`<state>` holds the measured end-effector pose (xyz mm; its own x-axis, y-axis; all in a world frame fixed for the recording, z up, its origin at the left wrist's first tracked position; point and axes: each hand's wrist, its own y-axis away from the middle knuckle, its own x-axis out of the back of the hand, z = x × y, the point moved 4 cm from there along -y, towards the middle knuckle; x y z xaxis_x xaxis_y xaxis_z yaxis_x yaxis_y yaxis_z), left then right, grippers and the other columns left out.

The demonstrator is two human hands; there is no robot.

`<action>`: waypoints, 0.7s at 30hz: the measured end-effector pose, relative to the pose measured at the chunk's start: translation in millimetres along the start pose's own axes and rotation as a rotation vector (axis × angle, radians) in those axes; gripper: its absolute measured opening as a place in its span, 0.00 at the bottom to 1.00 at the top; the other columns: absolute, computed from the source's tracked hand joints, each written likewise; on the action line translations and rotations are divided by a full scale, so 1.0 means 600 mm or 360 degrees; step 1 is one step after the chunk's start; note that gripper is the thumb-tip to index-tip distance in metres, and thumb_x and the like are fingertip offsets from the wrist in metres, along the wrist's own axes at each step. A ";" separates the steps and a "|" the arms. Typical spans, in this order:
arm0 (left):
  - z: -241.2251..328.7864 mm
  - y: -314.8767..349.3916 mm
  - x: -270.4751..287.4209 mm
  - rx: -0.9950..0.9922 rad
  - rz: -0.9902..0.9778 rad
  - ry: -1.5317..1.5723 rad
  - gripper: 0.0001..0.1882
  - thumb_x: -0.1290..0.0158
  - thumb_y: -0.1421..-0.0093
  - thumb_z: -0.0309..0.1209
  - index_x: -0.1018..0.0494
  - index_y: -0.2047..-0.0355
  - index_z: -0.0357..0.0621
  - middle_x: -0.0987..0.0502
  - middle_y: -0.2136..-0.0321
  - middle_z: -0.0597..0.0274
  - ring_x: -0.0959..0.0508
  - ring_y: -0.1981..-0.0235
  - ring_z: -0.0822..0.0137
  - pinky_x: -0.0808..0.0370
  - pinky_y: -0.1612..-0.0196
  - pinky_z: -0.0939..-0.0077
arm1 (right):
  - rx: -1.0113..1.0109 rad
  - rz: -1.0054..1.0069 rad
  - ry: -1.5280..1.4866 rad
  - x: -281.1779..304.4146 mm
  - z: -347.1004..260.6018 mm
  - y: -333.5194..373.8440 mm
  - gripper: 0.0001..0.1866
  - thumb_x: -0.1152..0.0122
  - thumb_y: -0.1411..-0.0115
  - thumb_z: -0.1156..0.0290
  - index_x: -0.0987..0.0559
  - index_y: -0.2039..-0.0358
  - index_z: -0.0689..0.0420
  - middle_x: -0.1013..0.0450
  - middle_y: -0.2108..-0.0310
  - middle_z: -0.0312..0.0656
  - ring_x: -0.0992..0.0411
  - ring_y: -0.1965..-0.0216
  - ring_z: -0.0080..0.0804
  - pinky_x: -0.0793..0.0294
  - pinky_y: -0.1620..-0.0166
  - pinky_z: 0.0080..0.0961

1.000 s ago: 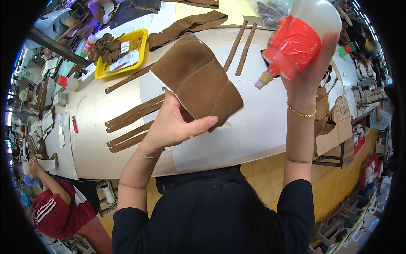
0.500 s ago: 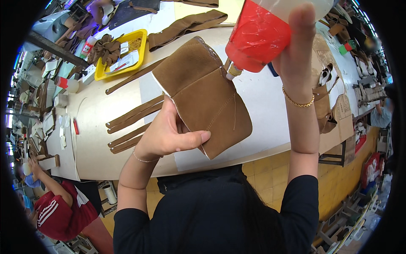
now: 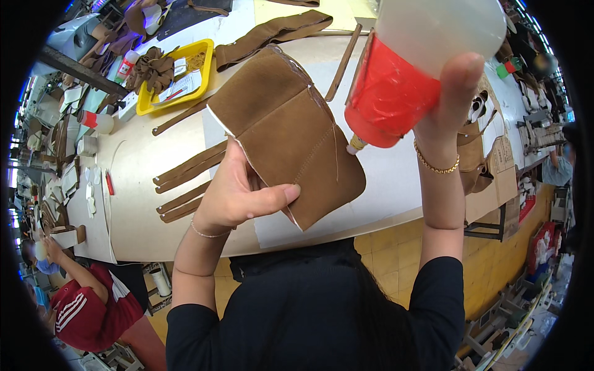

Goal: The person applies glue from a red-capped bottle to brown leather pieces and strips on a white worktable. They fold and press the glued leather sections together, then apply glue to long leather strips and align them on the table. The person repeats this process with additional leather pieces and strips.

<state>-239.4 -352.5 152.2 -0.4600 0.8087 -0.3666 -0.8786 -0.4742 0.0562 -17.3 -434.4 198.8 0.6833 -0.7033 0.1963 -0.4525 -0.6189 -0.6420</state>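
My left hand [image 3: 247, 193] pinches the near left edge of a stitched brown suede panel [image 3: 291, 136], thumb on top and fingers underneath. A stitch line with a loose thread crosses the panel's lower part, and its left edge shows white. In my right hand [image 3: 450, 102] is a squeeze bottle [image 3: 396, 86], translucent with a red wrapped shoulder, tipped nozzle-down. Its nozzle [image 3: 356, 146] is at the panel's right edge; whether it touches cannot be made out.
Several brown straps [image 3: 185, 170] lie on the table left of the panel. A yellow tray [image 3: 143, 102] with brown pieces and paper stands behind them, near a wide brown strip [image 3: 272, 36]. A red pen [image 3: 109, 183] lies farther left. At lower left is a co-worker in a red top [image 3: 93, 309].
The bottle has moved down and nearer along the panel's right edge, its nozzle now lower. The panel has shifted slightly left, still held by my left hand.
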 end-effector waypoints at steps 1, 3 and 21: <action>0.001 -0.001 0.000 0.0003 -0.0003 0.0009 0.44 0.41 0.52 0.21 0.55 0.38 0.37 0.34 0.49 0.50 0.26 0.52 0.61 0.19 0.65 0.72 | -0.0015 -0.0011 0.0031 0.003 -0.001 0.007 0.46 0.52 0.46 0.31 0.39 0.44 0.63 0.31 0.55 0.49 0.29 0.58 0.35 0.26 0.57 0.30; 0.003 -0.003 -0.003 0.0005 0.0011 0.0013 0.44 0.41 0.52 0.22 0.54 0.39 0.37 0.33 0.50 0.50 0.25 0.54 0.61 0.19 0.68 0.73 | -0.0050 -0.0032 0.0096 0.007 -0.003 0.022 0.48 0.52 0.47 0.29 0.39 0.44 0.63 0.30 0.56 0.50 0.27 0.60 0.36 0.23 0.59 0.30; -0.057 -0.047 0.025 0.0275 -0.0270 0.1746 0.20 0.52 0.43 0.29 0.32 0.52 0.30 0.25 0.57 0.48 0.24 0.53 0.56 0.29 0.46 0.57 | -0.0936 -0.0128 -0.1903 0.048 0.035 0.035 0.48 0.55 0.50 0.24 0.29 0.59 0.65 0.29 0.71 0.42 0.27 0.72 0.31 0.23 0.70 0.24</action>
<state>-217.1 -339.0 113.5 -0.0459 0.0738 -0.9962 -0.9643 -0.2635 0.0249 4.8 -460.5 175.3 0.6617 -0.1078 -0.7420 -0.3590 -0.9144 -0.1873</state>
